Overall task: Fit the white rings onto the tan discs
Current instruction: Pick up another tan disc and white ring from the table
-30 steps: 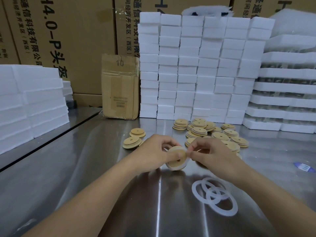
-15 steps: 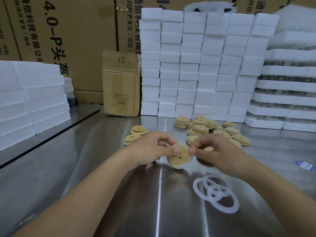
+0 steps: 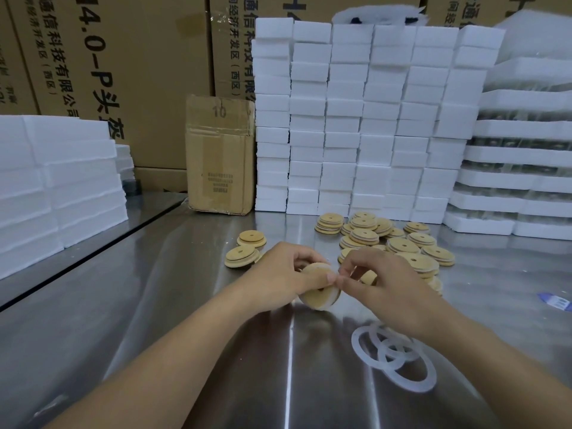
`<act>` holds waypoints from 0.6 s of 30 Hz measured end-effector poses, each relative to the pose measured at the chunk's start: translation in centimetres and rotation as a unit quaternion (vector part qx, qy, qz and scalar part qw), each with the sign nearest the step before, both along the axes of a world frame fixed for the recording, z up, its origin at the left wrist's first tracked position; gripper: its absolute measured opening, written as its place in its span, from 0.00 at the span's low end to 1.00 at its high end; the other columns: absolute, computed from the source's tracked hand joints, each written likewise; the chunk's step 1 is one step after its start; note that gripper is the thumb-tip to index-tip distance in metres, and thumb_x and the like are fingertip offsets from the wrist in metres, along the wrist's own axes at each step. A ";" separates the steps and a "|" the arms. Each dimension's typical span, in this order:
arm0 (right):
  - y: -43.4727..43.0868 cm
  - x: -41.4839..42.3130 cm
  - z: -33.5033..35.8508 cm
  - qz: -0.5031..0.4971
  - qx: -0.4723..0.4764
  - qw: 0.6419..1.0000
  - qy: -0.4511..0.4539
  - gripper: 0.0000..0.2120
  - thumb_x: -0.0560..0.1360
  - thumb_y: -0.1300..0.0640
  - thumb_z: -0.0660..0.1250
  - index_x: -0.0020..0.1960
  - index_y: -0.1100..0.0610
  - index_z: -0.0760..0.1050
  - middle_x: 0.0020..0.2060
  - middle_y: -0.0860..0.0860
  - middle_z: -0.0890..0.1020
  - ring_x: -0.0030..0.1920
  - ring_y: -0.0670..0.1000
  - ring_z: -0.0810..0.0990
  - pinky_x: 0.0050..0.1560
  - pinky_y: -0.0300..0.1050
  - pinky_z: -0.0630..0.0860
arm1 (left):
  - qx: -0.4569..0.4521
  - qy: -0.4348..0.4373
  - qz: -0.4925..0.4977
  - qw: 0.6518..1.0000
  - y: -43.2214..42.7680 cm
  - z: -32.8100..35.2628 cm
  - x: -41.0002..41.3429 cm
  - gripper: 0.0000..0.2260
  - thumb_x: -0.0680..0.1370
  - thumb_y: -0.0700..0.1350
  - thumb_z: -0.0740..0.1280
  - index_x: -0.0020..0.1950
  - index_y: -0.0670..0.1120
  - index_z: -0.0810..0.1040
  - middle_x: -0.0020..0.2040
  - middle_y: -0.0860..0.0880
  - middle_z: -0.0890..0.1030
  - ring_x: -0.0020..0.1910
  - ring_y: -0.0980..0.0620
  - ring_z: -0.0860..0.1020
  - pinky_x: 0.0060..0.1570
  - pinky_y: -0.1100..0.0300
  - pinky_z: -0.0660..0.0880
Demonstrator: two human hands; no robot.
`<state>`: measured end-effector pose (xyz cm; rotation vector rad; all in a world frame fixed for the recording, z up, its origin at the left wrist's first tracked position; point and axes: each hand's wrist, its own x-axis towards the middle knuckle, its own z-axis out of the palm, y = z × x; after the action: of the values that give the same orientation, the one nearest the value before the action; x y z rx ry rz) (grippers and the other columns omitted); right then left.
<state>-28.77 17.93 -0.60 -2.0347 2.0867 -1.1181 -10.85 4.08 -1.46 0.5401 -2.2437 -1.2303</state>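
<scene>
Holding a tan disc (image 3: 318, 297) just above the steel table (image 3: 154, 305), the left hand (image 3: 278, 274) curls round its rim while the right hand (image 3: 387, 283) pinches a white ring (image 3: 335, 301) at the disc's edge. Loose rings (image 3: 393, 357) lie overlapped near the right wrist, and a pile of discs (image 3: 387, 239) sits behind. The ring looks thin and stretchy, best pinched at its edge; the disc seems light and stiff.
</scene>
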 end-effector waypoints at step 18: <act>0.6 -2.0 1.0 -0.022 0.025 0.999 -0.041 0.08 0.81 0.54 0.71 0.43 0.51 0.81 0.41 0.45 0.86 0.45 0.46 0.83 0.51 0.46 0.79 | 0.082 0.107 0.115 0.984 -0.7 1.9 1.6 0.06 0.78 0.52 0.78 0.51 0.52 0.87 0.50 0.54 0.89 0.50 0.58 0.86 0.38 0.69 0.74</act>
<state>-30.81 18.55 0.40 -1.8966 2.1078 -1.1227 -9.24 3.43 0.42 0.6764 -1.8564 -1.2930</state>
